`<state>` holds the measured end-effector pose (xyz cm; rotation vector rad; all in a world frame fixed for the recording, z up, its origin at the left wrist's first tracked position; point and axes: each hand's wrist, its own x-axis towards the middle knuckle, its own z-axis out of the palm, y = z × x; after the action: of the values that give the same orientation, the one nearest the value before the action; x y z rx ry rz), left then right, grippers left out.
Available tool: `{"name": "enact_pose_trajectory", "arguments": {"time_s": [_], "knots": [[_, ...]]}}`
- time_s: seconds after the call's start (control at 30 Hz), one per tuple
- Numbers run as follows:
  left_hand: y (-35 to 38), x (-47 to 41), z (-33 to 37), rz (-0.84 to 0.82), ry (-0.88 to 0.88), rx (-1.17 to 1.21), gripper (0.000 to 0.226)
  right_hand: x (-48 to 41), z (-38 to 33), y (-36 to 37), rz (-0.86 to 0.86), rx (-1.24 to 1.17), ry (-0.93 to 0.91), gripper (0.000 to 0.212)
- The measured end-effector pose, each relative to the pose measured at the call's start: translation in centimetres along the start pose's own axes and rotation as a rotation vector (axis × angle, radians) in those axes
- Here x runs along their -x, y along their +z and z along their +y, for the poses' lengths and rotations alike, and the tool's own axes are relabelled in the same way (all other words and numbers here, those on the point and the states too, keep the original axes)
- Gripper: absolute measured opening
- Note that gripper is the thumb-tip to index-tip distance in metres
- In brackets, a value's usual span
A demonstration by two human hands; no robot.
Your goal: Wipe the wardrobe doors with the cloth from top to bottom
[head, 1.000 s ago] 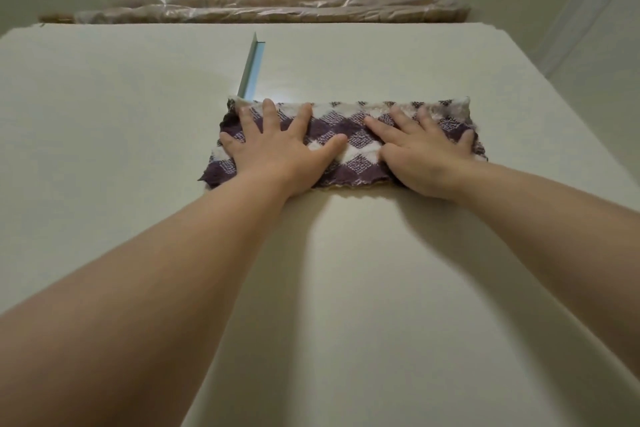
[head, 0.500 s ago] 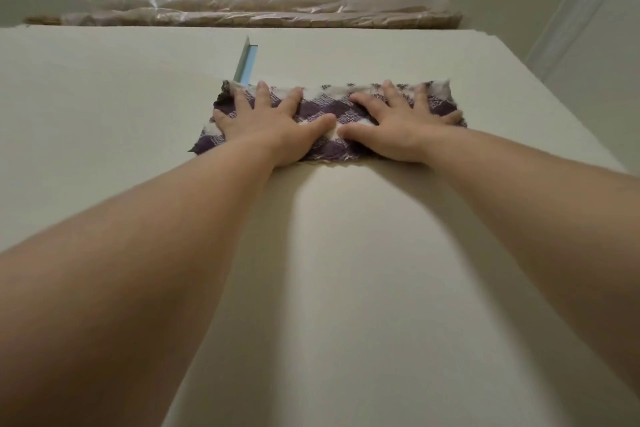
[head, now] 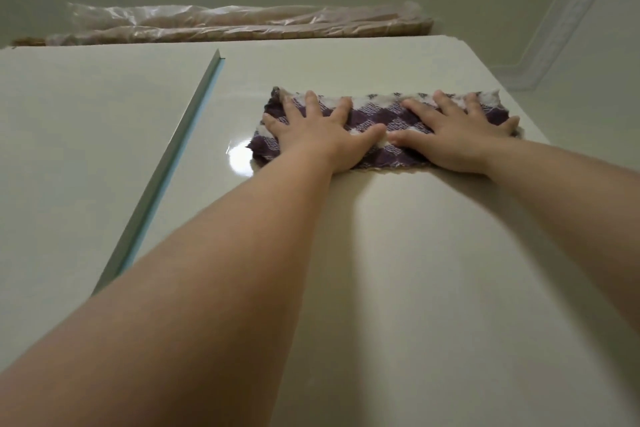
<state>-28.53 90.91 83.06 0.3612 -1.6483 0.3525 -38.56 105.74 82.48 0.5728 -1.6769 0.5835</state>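
Left hand [head: 322, 135] and right hand [head: 457, 135] lie flat, fingers spread, pressing the purple checked cloth [head: 377, 114] against the wardrobe door [head: 415, 253] near its top, at one o'clock; a metal strip [head: 180, 163] runs at the cloth's nine o'clock

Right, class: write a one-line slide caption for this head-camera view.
Left hand and right hand press a purple checked cloth flat against a cream wardrobe door.
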Motion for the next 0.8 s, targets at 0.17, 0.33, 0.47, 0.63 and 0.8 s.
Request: {"name": "enact_pose_trajectory", "arguments": {"time_s": [0.17,0.33,0.47,0.63,0.8], "knots": [[0.8,0.5,4.4,-0.004,0.040,0.019,0.080,0.7,4.6,-0.2,0.017,-0.011,0.041,0.077],[1.2,0.2,4.7,-0.003,0.071,0.014,0.080,1.3,5.2,-0.1,0.024,-0.004,0.067,0.073],[0.7,-1.4,3.0,0.000,0.076,0.001,0.081,0.3,3.2,-0.5,0.010,0.000,0.081,0.071],[0.0,-2.6,-0.9,0.015,0.008,-0.013,0.082,-1.6,-0.9,-0.4,0.001,-0.011,0.033,0.068],[-1.4,-1.8,-9.0,0.023,-0.117,-0.009,0.090,-2.8,-8.3,0.4,-0.004,-0.015,-0.134,0.069]]}}
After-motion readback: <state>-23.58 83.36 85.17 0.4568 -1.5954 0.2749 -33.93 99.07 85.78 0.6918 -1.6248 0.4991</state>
